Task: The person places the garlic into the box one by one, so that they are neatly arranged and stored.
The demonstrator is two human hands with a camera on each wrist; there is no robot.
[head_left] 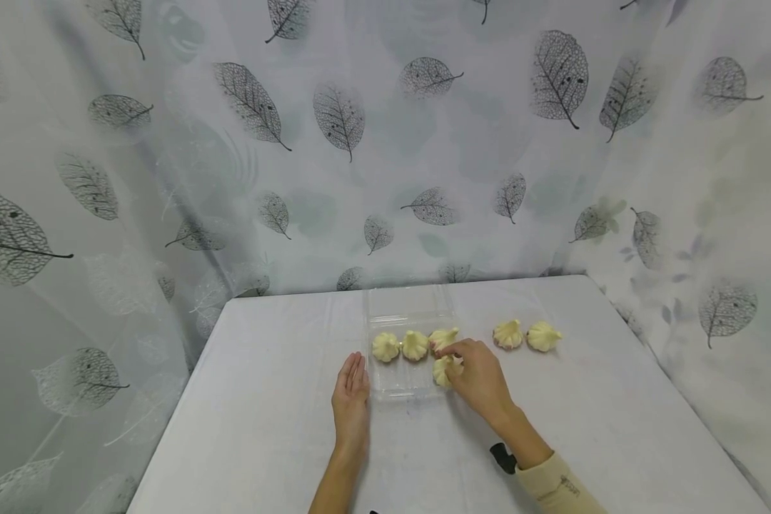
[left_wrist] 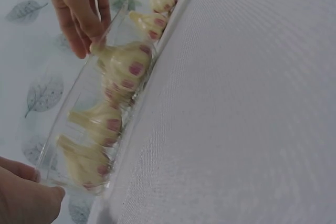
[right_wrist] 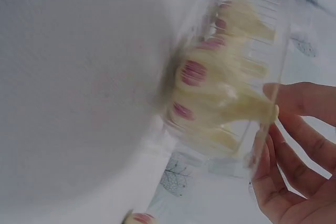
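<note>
My right hand [head_left: 482, 382] pinches the stem of a garlic bulb [right_wrist: 210, 90] at the front right of a clear plastic container [head_left: 403, 394]. Behind that bulb, a row holds a left bulb [head_left: 385, 347], a middle bulb [head_left: 415, 345] and a right bulb [head_left: 443, 338], all inside the container. The bulbs are pale yellow with purple-pink patches low down. My left hand [head_left: 350, 400] rests against the container's left side with its fingers straight. In the left wrist view, its thumb and a finger [left_wrist: 21, 169] appear at the container's near end.
Right of the container, two more garlic bulbs, one nearer [head_left: 507, 334] and one farther right [head_left: 542, 336], lie on the white-covered table [head_left: 276, 385]. The container's open lid [head_left: 405, 300] lies toward the back edge. A leaf-patterned curtain [head_left: 385, 143] hangs behind.
</note>
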